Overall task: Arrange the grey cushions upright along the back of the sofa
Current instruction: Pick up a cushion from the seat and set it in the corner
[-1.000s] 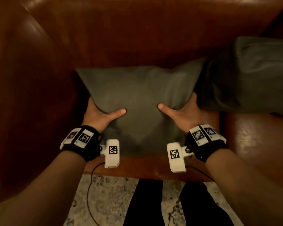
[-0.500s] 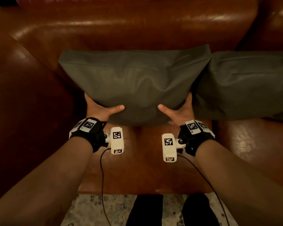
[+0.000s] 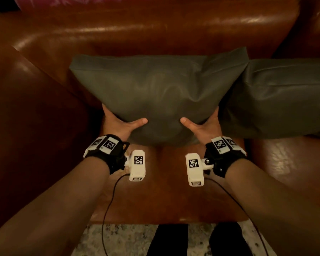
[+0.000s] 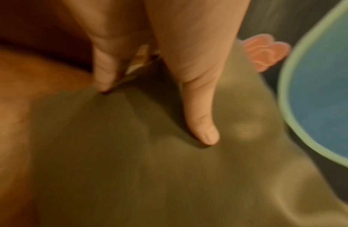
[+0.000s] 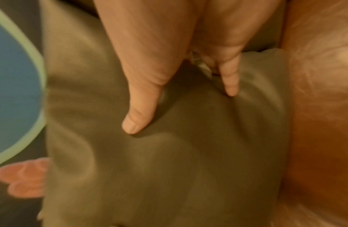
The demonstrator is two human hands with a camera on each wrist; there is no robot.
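A grey cushion (image 3: 159, 93) stands nearly upright against the back of the brown leather sofa (image 3: 146, 32). My left hand (image 3: 118, 123) grips its lower left corner, thumb on the front face and fingers hidden behind. My right hand (image 3: 203, 124) grips the lower right corner the same way. In the left wrist view the thumb presses into the grey cushion (image 4: 149, 161). The right wrist view shows the thumb and one finger pinching the grey cushion (image 5: 179, 153). A second grey cushion (image 3: 281, 97) leans against the sofa back just to the right, touching the first.
The sofa's left armrest (image 3: 26, 126) rises close beside my left arm. Bare seat leather (image 3: 164, 196) lies in front of the cushion. A patterned rug (image 3: 122, 241) and my dark-trousered legs (image 3: 196, 241) show below the seat edge. A pink fabric (image 3: 81, 0) shows behind the sofa top.
The cushion went from lying low on the seat to standing against the sofa back, pushed away from me. Both hands kept their grip on its lower corners.
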